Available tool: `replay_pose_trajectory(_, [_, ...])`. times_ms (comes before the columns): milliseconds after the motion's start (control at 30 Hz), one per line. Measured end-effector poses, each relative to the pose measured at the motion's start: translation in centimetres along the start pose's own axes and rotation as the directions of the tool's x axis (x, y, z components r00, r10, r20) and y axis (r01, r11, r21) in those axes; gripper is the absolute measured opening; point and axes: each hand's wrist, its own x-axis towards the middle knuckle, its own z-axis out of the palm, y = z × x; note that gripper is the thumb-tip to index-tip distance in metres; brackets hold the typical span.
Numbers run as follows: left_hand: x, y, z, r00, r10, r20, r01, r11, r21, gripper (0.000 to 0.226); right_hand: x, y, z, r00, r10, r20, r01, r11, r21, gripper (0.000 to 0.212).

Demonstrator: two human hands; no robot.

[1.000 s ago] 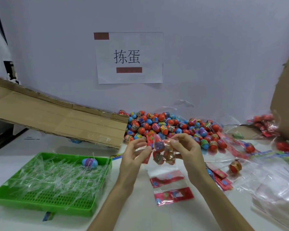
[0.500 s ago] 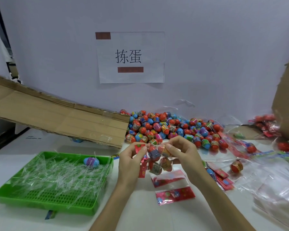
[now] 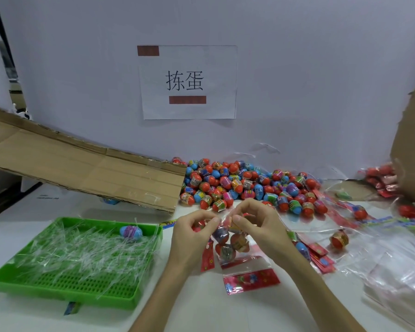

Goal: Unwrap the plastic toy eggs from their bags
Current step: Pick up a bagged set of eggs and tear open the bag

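Two hands work at centre: left hand (image 3: 192, 232) and right hand (image 3: 256, 224) pinch top edge of clear bag (image 3: 227, 250) above tabletop (image 3: 213, 312), toy eggs (image 3: 239, 241) hanging inside. Film judged thin, soft, slippery, load light; grip top seam, pull apart. Green tray (image 3: 58, 295) at 9 o'clock. Egg pile (image 3: 237, 185) at 12 o'clock.

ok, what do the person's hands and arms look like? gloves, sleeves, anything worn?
Both bare. Left hand and right hand: no gloves, no rings or watch visible. Left forearm and right forearm are uncovered down to the frame's bottom edge, so no sleeve shows. No markings, straps or cables.
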Motion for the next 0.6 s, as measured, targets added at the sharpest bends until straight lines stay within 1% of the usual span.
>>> replay_pose_trajectory(200, [-0.2, 0.3, 0.2, 0.997, 0.042, -0.066, -0.041, 0.999, 0.009, 0.014, -0.1, -0.2, 0.2, 0.999, -0.031, 0.005, 0.031, 0.999, 0.004, 0.006])
replay_pose_trajectory(333, [-0.3, 0.1, 0.4, 0.993, 0.065, -0.102, -0.06, 0.997, 0.05, 0.017, -0.1, -0.4, 0.4, 0.999, -0.045, 0.03, 0.045, 0.999, 0.007, 0.015])
replay_pose_trajectory(400, [-0.5, -0.1, 0.7, 0.991, 0.09, -0.095, -0.082, 0.993, 0.086, 0.017, 0.0, -0.3, 0.6, 0.999, -0.036, 0.028, 0.036, 0.999, -0.016, 0.017])
replay_pose_trajectory(500, [-0.7, -0.2, 1.1, 0.988, 0.147, -0.046, -0.138, 0.978, 0.159, 0.015, 0.0, -0.1, 0.5, 0.999, -0.01, 0.047, 0.013, 0.997, -0.07, 0.021])
replay_pose_trajectory(600, [-0.7, -0.4, 1.2, 0.98, 0.196, -0.018, -0.189, 0.964, 0.187, 0.013, -0.1, 0.1, 0.5, 0.996, 0.005, 0.084, -0.001, 0.999, -0.043, 0.016])
